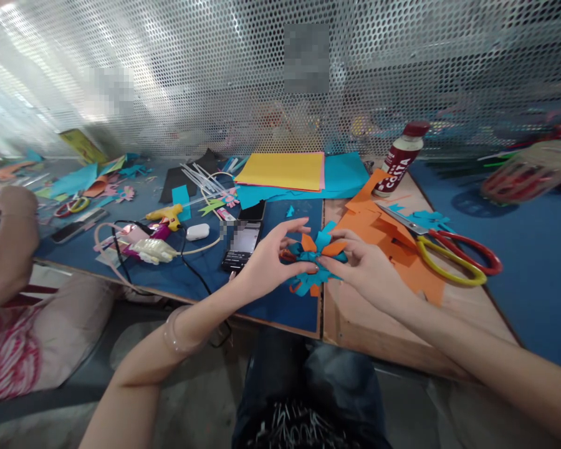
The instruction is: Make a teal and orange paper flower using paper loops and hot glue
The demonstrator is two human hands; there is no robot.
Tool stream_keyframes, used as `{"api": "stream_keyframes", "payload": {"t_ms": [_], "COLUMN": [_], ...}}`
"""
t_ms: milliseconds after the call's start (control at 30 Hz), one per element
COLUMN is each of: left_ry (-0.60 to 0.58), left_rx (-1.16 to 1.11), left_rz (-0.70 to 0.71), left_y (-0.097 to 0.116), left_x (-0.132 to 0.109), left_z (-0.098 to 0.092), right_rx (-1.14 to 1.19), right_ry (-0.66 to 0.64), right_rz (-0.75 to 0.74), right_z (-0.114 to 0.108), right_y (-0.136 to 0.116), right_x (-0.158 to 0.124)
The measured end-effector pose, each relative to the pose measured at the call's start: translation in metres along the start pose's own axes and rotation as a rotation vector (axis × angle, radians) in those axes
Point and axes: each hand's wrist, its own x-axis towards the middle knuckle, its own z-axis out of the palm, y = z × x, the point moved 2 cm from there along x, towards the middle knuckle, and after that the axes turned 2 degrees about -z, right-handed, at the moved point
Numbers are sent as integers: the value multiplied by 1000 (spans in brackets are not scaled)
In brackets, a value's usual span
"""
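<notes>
Between my two hands is a paper flower (312,255) with layered blue and orange petals, held above the front of the table. My left hand (275,259) grips its left side, thumb below and fingers curled over the top. From the other side my right hand (362,265) pinches the petals with thumb and fingers. Just left of my left hand lies a phone (243,244) with its screen lit. Orange paper (414,268) spreads under and beyond my right hand, and scissors (449,249) with red and yellow handles rest on it.
Yellow sheets (280,171) lie over blue paper at the back. A Costa bottle (399,159) stands at back right, near a clear jar (528,178). Leftward are a yellow glue gun (168,216), a white earbud case (197,232) and cables. A person's arm (9,249) is at far left.
</notes>
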Motion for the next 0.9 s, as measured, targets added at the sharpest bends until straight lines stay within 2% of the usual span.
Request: {"api": "stream_keyframes", "payload": {"t_ms": [100,200,300,600,900], "left_ry": [32,15,-16,-29,-74], "left_rx": [109,175,129,106,61], "left_rz": [20,-34,-86,-92,-69], "left_y": [3,2,-1,0,4], "left_x": [1,2,2,-1,1], "left_z": [-2,-3,-5,-2,0], "right_rx": [53,53,41,20,165], "right_ry": [5,10,47,39,53], "right_rz": [45,70,48,94,109], "right_z": [-1,-1,-1,1,-1], "right_y": [-1,-1,-1,1,-3], "right_x": [1,1,2,2,-1]}}
